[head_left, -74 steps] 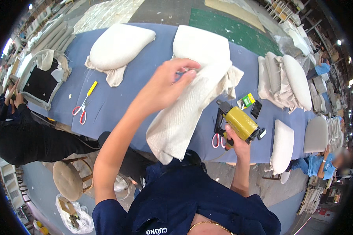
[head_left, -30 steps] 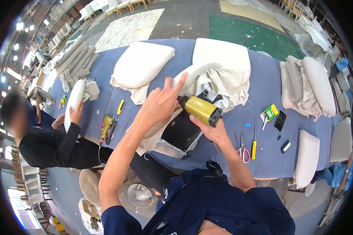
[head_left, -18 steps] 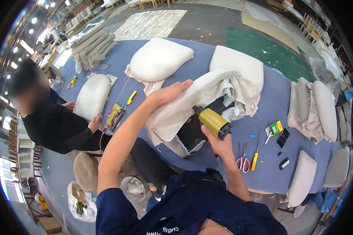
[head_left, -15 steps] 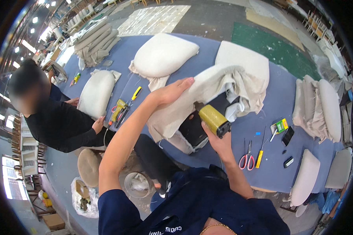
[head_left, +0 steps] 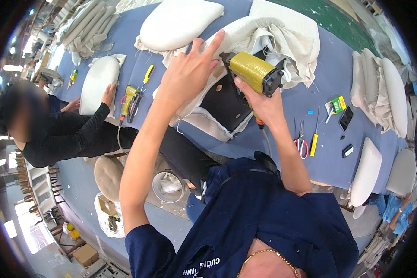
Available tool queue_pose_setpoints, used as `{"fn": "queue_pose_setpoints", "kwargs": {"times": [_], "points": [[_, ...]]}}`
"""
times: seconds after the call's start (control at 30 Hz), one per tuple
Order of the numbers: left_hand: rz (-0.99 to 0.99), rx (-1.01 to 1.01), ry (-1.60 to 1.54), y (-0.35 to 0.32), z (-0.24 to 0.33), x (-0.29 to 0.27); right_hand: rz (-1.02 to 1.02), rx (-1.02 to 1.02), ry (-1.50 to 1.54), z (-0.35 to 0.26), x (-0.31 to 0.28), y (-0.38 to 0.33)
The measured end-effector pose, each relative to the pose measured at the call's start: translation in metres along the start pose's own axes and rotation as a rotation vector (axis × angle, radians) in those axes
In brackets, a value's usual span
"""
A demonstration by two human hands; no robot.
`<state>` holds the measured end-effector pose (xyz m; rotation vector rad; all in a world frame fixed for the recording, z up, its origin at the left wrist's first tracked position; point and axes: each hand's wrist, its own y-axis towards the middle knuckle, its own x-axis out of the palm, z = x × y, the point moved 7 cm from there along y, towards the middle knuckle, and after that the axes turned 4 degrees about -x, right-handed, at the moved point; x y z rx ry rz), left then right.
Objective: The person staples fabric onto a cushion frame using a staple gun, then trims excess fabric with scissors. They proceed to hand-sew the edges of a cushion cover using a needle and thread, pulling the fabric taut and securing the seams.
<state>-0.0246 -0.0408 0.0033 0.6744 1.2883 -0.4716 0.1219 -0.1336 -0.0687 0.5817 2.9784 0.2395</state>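
Observation:
My left hand (head_left: 188, 69) lies flat with fingers spread on cream fabric (head_left: 282, 37) pulled over a padded seat piece with a black underside (head_left: 224, 104). My right hand (head_left: 259, 99) grips a yellow staple gun (head_left: 251, 72), whose nose points at the fabric edge just right of my left fingers. A hose runs down from the gun past my right wrist. The piece rests on the blue table (head_left: 329, 69).
A person in black (head_left: 65, 134) at the left touches a white cushion (head_left: 97, 83); a second yellow gun (head_left: 129, 97) and screwdriver lie beside it. Red scissors (head_left: 301, 143), a yellow tool and a phone lie at my right. More cushions (head_left: 180, 21) and stacked pads (head_left: 380, 88) ring the table.
The view has moved closer to the work. My right hand has raised the staple gun up to the fabric edge beside my left hand, which stays pressed on the fabric.

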Motion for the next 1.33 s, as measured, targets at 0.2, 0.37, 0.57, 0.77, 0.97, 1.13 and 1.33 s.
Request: {"fn": "queue_pose_setpoints", "kwargs": {"times": [0.2, 0.37, 0.57, 0.77, 0.97, 1.13, 1.33], "points": [[0.052, 0.132, 0.005, -0.005, 0.005, 0.000, -0.055, 0.018, -0.009, 0.001, 0.003, -0.007], [-0.031, 0.074, 0.037, -0.007, 0.007, 0.001, -0.117, 0.073, -0.049, 0.007, 0.010, -0.020], [-0.066, 0.155, -0.331, -0.013, -0.009, 0.007, -0.076, 0.116, 0.091, 0.020, 0.003, -0.032], [-0.423, -0.514, -0.620, -0.008, -0.067, 0.023, -0.028, 0.112, 0.186, -0.001, 0.008, -0.043], [-0.159, -0.154, -0.416, -0.024, -0.039, 0.012, -0.025, 0.098, 0.005, 0.024, 0.013, -0.049], [0.087, -0.110, -0.002, -0.045, -0.005, -0.015, -0.057, 0.171, 0.183, 0.006, 0.019, -0.044], [-0.060, -0.050, 0.041, -0.044, -0.001, -0.015, -0.126, -0.037, -0.108, -0.002, 0.028, -0.046]]}}
